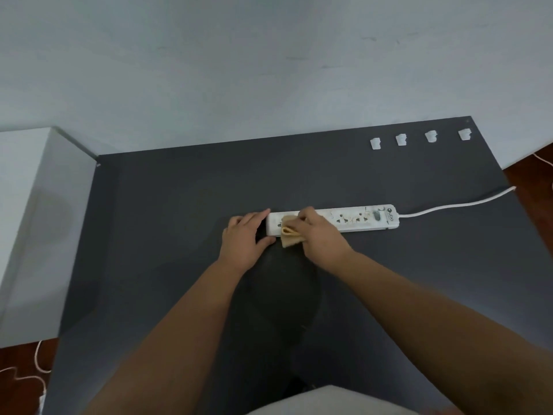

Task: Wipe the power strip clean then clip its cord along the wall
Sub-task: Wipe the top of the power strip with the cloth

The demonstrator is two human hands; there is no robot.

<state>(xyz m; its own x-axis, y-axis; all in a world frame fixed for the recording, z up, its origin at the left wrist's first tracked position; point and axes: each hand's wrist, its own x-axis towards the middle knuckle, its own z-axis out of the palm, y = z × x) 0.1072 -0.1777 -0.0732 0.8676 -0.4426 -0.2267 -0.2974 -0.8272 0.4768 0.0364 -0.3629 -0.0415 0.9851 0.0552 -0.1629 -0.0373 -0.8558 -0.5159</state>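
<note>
A long white power strip (353, 218) lies flat on the dark grey table (179, 205), with brownish smudges around its sockets. Its white cord (454, 203) runs right and off the table's edge. My right hand (321, 235) presses a folded tan cloth (289, 235) onto the strip's left end. My left hand (247, 235) braces that left end, thumb and forefinger touching it on either side. Several white cord clips (419, 138) sit in a row at the back right of the table, near the pale wall (269, 70).
A white cabinet or box (33, 220) stands along the table's left side. Thin white cables lie on the wooden floor at the lower left (27, 375) and far right (543, 160). The table's right edge slants down past the cord.
</note>
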